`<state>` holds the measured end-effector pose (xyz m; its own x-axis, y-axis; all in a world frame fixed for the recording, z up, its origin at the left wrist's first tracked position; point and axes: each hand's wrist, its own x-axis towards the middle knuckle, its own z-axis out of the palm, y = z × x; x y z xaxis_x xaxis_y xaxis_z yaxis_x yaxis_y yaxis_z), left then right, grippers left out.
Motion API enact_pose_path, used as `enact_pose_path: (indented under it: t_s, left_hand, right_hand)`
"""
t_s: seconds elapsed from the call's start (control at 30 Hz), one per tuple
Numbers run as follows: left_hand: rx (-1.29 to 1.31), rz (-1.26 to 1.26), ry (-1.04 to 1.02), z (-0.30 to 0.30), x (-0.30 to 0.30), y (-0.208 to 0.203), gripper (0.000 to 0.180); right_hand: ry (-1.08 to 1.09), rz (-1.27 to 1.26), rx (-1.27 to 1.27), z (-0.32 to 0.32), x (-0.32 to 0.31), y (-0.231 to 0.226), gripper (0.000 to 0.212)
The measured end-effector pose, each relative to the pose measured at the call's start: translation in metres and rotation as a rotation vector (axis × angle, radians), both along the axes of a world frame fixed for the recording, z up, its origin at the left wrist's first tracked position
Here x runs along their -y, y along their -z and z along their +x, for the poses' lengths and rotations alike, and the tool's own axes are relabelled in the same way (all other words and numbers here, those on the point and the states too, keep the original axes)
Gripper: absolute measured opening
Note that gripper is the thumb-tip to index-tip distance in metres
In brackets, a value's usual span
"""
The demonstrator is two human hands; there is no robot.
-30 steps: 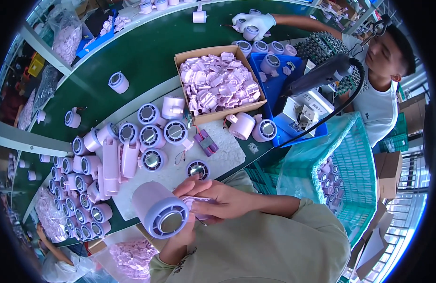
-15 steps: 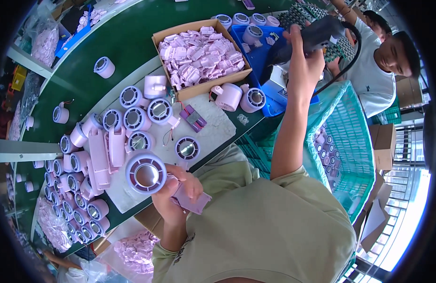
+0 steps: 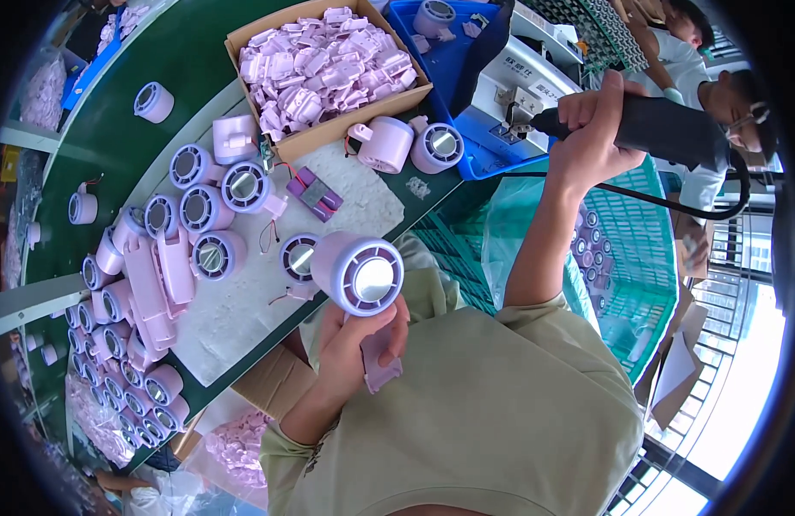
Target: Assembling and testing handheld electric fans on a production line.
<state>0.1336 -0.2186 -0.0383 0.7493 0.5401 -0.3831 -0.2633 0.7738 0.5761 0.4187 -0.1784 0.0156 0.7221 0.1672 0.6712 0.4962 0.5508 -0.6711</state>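
My left hand (image 3: 335,365) is closed around the handle of a lilac handheld fan (image 3: 333,258), whose round head with a mirror-like centre faces up. A flat lilac piece (image 3: 382,365) sticks out below my fingers, at the handle. Out to the right, my right hand (image 3: 594,142) grips a black electric screwdriver (image 3: 668,129) with a black cord. Its tip points left, at the metal front part of a white box-shaped screw feeder (image 3: 509,90). Whether the tip touches that part I cannot make out.
A cardboard box (image 3: 320,129) of lilac plastic parts stands beside a blue tray (image 3: 475,163). Several fan heads, long lilac casings (image 3: 146,288) and a purple battery pack (image 3: 316,193) lie on the bench. At right stands a teal basket (image 3: 643,284) of fans; a co-worker (image 3: 673,69) is beyond.
My right hand has brought the screwdriver down and right, turning it to point left at the feeder. My left hand has moved the fan rightward, closer to my body. The view has shifted.
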Motion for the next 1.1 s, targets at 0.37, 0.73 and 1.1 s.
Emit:
enact_pose_path:
  t_s: [0.37, 0.73, 1.1]
  left_hand:
    - [-0.016, -0.182, 0.051, 0.061, -0.018, 0.003, 0.027]
    - [0.04, -0.229, -0.083, 0.077, -0.036, 0.012, 0.031]
    - [0.013, -0.172, -0.113, 0.073, -0.035, 0.003, 0.032]
  right_hand:
    - [-0.453, -0.054, -0.232, -0.019, 0.045, -0.019, 0.017]
    - [-1.12, 0.0, -0.129, -0.074, 0.044, -0.023, 0.029]
    - [-1.129, -0.022, -0.119, -0.084, 0.04, -0.02, 0.028]
